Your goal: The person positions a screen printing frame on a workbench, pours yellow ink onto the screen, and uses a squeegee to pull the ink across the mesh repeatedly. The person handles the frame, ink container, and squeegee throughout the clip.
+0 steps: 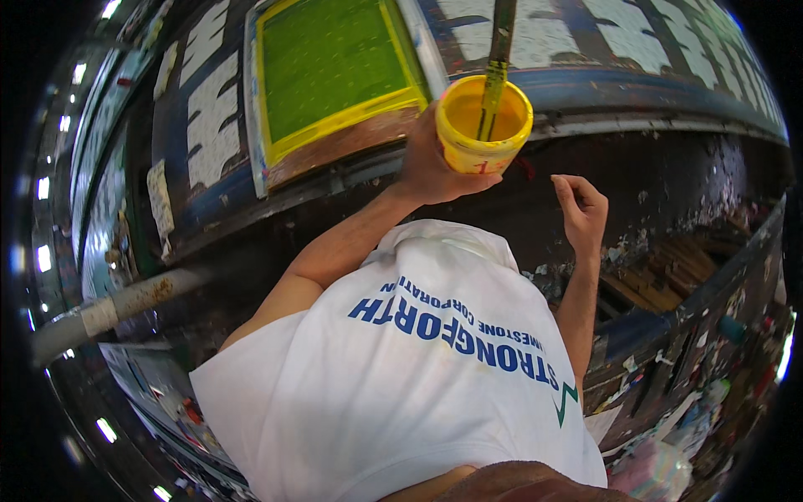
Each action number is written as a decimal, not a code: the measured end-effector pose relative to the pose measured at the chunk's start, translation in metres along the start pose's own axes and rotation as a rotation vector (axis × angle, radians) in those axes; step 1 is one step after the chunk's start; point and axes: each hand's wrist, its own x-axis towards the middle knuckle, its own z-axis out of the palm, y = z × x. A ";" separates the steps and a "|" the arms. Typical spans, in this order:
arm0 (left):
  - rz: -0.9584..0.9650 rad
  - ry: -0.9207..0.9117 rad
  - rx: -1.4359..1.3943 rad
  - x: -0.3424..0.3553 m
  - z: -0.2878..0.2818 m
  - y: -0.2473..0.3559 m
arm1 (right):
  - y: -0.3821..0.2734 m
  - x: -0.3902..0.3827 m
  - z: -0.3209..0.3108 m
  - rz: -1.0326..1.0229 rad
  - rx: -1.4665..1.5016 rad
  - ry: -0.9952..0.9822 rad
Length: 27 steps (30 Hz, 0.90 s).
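Note:
My left hand (428, 167) is wrapped round the side of a yellow plastic tub (465, 156), held up in front of my chest. Yellow ink or paint coats the tub's rim and inside. A flat, stained stick (499, 63) stands in it, leaning on nothing I can make out, and its upper end runs out of view. To the right of the tub and apart from it, my right hand (583, 209) is raised with its fingers curled in and the thumb against them. Nothing shows in that hand.
Beyond the tub, a screen-printing frame (258, 125) with green mesh and yellow smears lies on a long table (577, 88). Pale printed pieces (213, 125) line the table. A rusty pipe (138, 299) is at left. Wooden slats (661, 272) and a plastic bag (652, 470) lie at right.

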 end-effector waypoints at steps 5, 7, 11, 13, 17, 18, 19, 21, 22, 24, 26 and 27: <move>-0.091 0.228 0.098 -0.053 -0.116 0.002 | -0.018 0.030 0.110 -0.126 -0.239 -0.306; -0.095 0.268 0.100 -0.076 -0.156 0.008 | -0.027 0.036 0.153 -0.215 -0.297 -0.399; -0.086 0.425 0.105 -0.115 -0.217 0.016 | -0.034 0.048 0.220 -0.459 -0.544 -0.546; -0.130 0.458 0.132 -0.132 -0.244 0.019 | -0.030 0.060 0.246 -0.479 -0.655 -0.699; -0.129 0.575 0.089 -0.163 -0.281 0.025 | -0.013 0.077 0.287 -0.629 -0.793 -0.830; -0.115 0.583 0.126 -0.170 -0.289 0.026 | -0.010 0.081 0.293 -0.643 -0.811 -0.880; -0.120 0.585 0.135 -0.176 -0.296 0.028 | -0.008 0.086 0.298 -0.648 -0.860 -0.892; -0.127 0.596 0.157 -0.186 -0.307 0.029 | -0.006 0.095 0.307 -0.639 -0.970 -0.933; -0.133 0.612 0.135 -0.191 -0.310 0.030 | -0.006 0.100 0.309 -0.676 -0.970 -0.948; -0.156 0.616 0.147 -0.200 -0.316 0.029 | -0.009 0.106 0.312 -0.677 -1.024 -1.022; -0.158 0.633 0.165 -0.206 -0.319 0.026 | -0.013 0.107 0.315 -0.677 -1.055 -1.027; -0.151 0.646 0.177 -0.209 -0.321 0.024 | -0.015 0.107 0.317 -0.687 -1.057 -1.038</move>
